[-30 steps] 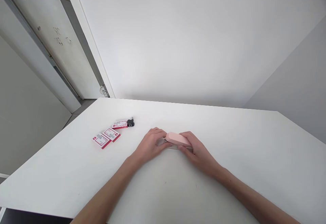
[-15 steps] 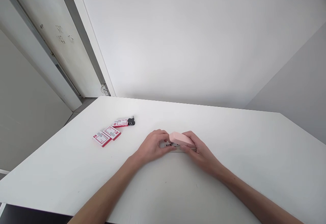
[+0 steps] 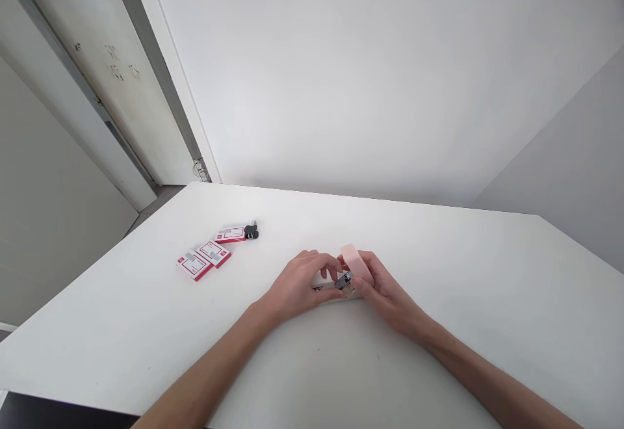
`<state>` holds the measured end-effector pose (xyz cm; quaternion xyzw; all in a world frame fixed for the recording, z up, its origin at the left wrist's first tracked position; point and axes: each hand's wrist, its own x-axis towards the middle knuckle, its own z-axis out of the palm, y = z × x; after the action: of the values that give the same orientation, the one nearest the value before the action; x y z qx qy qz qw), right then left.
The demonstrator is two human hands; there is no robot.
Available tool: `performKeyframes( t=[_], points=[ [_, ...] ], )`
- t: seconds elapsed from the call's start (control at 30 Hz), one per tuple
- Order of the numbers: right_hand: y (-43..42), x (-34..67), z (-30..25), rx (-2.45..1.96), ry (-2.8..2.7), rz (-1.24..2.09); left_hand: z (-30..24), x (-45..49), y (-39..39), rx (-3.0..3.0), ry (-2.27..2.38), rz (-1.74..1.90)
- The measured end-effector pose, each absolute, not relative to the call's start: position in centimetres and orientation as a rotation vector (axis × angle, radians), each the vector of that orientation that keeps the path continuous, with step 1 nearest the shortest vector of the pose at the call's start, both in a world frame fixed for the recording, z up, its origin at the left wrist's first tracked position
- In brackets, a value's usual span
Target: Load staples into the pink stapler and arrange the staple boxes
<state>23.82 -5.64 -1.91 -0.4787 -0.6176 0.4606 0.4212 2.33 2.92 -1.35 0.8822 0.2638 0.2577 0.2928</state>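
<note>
A pink stapler (image 3: 357, 264) is on the white table with its top arm raised, so the metal staple channel (image 3: 344, 280) shows. My right hand (image 3: 383, 286) is closed around the hinge end, thumb in front. My left hand (image 3: 305, 286) curls about the other end, its thumb along the pale base and its fingertips near the metal channel. Whether those fingertips pinch anything small is not clear. Part of the base is hidden by my fingers.
To the left on the table (image 3: 419, 364) lie red-and-white staple boxes (image 3: 213, 253). A small black-and-silver item (image 3: 251, 230), perhaps a staple remover, touches the farthest box. A white wall (image 3: 341, 91) rises behind the far edge.
The stapler's pink top arm has swung up and back toward the right, exposing more of the metal channel. My left hand has shifted slightly right, its fingers closer to the channel.
</note>
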Motion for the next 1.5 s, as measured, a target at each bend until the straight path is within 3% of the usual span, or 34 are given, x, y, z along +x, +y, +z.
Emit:
performKeyframes(
  t=[1.0,1.5],
  points=[
    [-5.7,24.2,-2.4,-1.223,-1.500,1.230,-1.2,2.3,3.0,2.308,0.488,0.846],
    [-6.0,23.8,-2.4,-1.289,-1.496,1.159,0.4,2.6,1.8,2.093,0.780,0.988]
  ],
)
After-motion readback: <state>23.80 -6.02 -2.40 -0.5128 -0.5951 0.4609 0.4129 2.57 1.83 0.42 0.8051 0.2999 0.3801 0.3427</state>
